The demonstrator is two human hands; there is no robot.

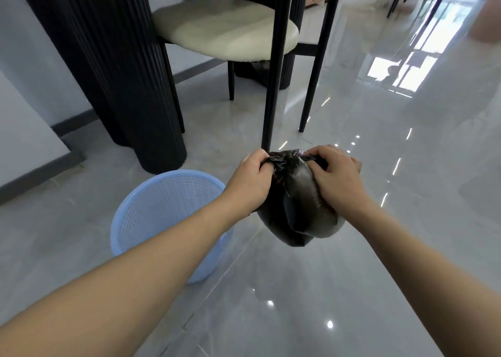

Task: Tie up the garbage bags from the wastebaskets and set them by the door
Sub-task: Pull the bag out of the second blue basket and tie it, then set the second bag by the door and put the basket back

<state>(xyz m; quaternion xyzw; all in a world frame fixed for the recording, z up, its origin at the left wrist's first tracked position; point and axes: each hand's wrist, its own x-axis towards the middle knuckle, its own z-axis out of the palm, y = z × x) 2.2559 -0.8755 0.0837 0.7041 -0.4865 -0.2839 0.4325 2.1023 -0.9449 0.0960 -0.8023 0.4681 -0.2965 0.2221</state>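
Your left hand (250,179) and right hand (334,175) each pinch a twisted end of the black garbage bag (298,202) at its gathered top, fingers curled tight. The bag hangs above the glossy floor (352,275), just right of the blue wastebasket (162,207), in front of a cream-seated chair (225,31).

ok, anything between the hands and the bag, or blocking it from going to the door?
Nothing sits between them: the left hand and right hand both grip the black garbage bag at its gathered top, held above the floor, out of the blue wastebasket. No door is in view, so that path can't be judged.
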